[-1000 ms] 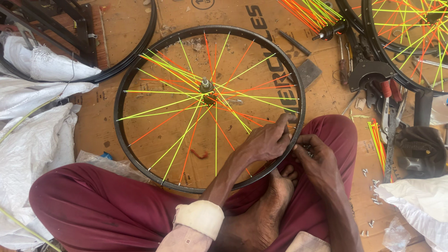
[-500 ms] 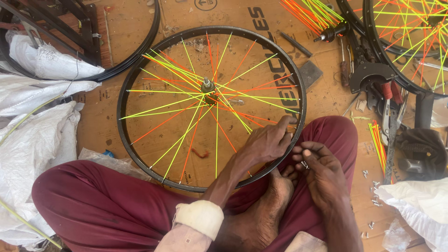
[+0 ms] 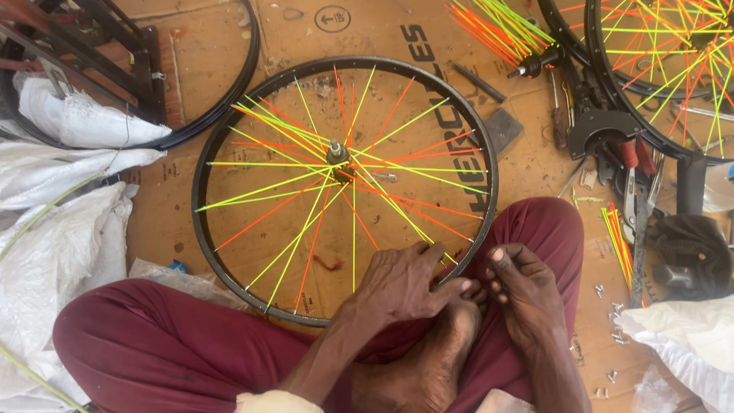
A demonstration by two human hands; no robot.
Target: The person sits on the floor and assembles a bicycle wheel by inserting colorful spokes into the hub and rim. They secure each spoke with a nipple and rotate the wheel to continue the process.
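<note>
left hand [image 3: 401, 287] grip pinching wheel rim [image 3: 229, 115] | right hand [image 3: 527, 294] grip pressed together beside it | rim on lap

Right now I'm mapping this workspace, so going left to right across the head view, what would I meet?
White sacks → black wheel rim with yellow and orange spokes → left hand → right hand → loose bundle of spokes on the cardboard → second spoked wheel's rim.
</note>
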